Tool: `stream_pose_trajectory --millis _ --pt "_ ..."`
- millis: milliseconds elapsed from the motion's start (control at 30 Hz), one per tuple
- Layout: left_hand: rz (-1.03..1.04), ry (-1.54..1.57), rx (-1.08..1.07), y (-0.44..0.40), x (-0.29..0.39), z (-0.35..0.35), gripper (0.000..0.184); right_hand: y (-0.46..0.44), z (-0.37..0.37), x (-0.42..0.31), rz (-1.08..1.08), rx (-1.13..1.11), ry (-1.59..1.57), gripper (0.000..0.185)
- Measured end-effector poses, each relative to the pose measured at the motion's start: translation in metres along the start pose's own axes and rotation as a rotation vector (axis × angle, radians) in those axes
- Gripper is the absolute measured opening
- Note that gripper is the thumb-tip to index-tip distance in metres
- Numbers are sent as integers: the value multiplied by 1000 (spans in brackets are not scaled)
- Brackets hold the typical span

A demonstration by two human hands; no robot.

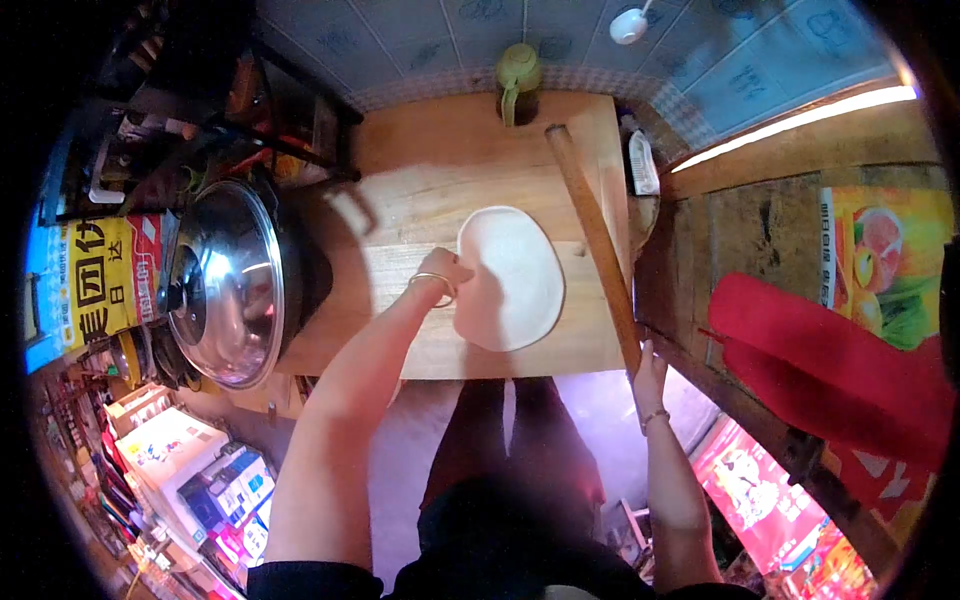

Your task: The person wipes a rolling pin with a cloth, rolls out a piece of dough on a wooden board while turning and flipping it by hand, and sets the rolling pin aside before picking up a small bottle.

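A flat, pale oval of dough (512, 280) lies on the wooden board (420, 150). At its left edge is my left hand (445, 272), with a bracelet at the wrist; the fingers are bent together on the dough's rim. My right hand (650, 378) is wrapped round the lower end of a long wooden rolling pin (595, 230). The pin slants along the right side of the board, apart from the dough, its far end near the back.
A large pan with a shiny lid (228, 285) stands left of the board. A green jug (518, 75) is at the back, a white bottle (642, 160) at the back right. Red cloth (820, 360) hangs at the right.
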State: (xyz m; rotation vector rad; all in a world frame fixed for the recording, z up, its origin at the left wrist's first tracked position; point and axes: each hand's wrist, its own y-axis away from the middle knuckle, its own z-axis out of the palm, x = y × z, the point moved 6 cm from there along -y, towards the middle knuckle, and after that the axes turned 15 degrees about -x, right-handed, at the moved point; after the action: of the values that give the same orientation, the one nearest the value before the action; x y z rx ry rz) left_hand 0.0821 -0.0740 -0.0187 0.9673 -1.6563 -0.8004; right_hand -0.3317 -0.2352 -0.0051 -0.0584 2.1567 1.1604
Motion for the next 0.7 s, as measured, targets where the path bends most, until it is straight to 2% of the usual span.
stream_pose_trajectory --millis 33,67,100,167,233,333,400,433,467,533,567,600,667,700 --pt "-3 180 -98 0 9 9 36 -7 4 3 -31 2 9 59" --pt "131 425 -79 19 29 19 28 -10 4 5 -61 6 19 61" --pt "166 526 -112 52 55 24 26 -3 4 -15 -128 78 49 64" --pt "239 729 -178 104 81 30 26 -1 0 -32 -168 74 134 65" --pt "320 899 -220 132 76 41 29 7 -2 -65 -272 98 284 64" --pt "266 1072 -65 142 20 70 27 3 1 -84 -309 134 464 61" --pt "135 968 -124 118 -44 102 29 -1 14 -95 -354 127 552 57" --pt "15 651 -36 119 -59 101 25 -4 24 -104 -403 129 632 53" --pt "14 657 -40 119 -61 100 25 -9 31 -110 -400 127 638 53" --pt "684 -170 679 157 -11 58 27 -9 59 -136 -645 17 695 38" --pt "799 -337 776 161 -1 43 31 -9 69 -147 -635 20 703 38" --pt "756 -439 868 147 -6 33 30 -7 81 -157 -612 -24 778 31" --pt "449 -296 1018 106 -58 21 25 -12 92 -147 -584 -69 854 25" --pt "264 -298 983 86 -101 27 25 -15 84 -123 -576 204 864 21"
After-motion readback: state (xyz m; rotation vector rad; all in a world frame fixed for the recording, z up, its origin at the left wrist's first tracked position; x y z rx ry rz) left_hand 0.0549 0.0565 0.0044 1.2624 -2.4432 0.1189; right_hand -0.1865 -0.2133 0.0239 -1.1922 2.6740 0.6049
